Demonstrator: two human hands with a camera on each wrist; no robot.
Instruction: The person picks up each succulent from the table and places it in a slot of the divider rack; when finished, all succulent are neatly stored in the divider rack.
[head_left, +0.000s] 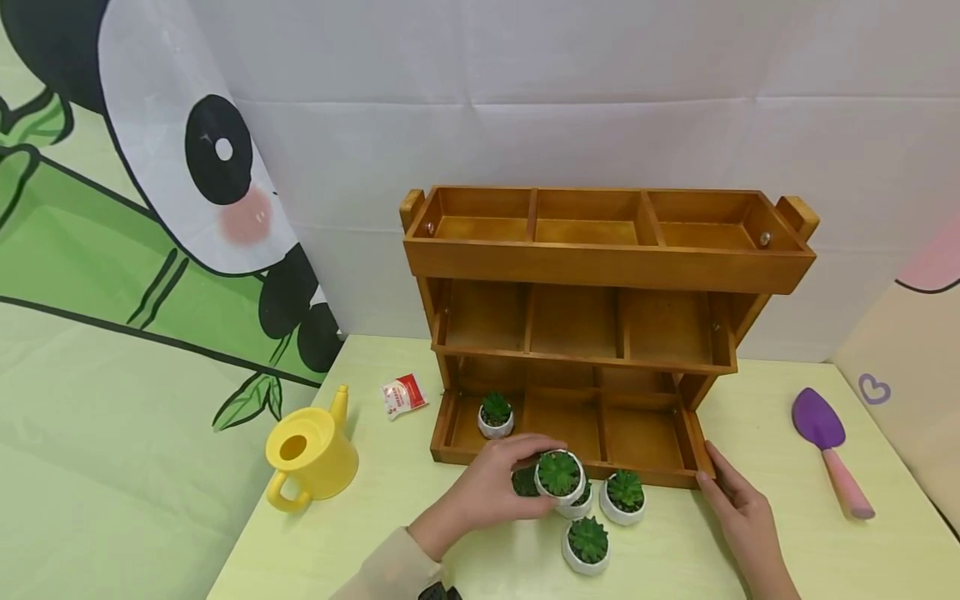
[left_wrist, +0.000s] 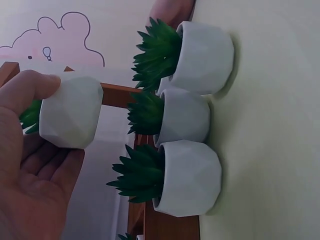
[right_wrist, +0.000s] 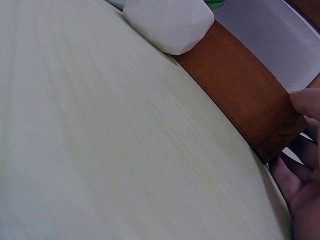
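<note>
My left hand (head_left: 498, 483) holds a small potted succulent (head_left: 559, 473) between thumb and fingers, raised above the table. Its faceted white pot (left_wrist: 72, 112) shows in the left wrist view. Beneath and beside it, more potted succulents stand on the table, among them one at the right (head_left: 622, 497) and one nearest me (head_left: 587, 546); the held pot and hand partly hide others. A three-tier wooden shelf (head_left: 607, 262) stands behind them. My right hand (head_left: 742, 521) grips the front right corner of its bottom tier (right_wrist: 245, 95). Another potted succulent (head_left: 496, 415) sits in that tier's left compartment.
A yellow watering can (head_left: 315, 458) stands left of the shelf, near a small red-and-white packet (head_left: 405, 395). To the right lies a toy trowel (head_left: 828, 450) with purple blade and pink handle. A pale cloth wall (head_left: 600, 108) rises behind the shelf.
</note>
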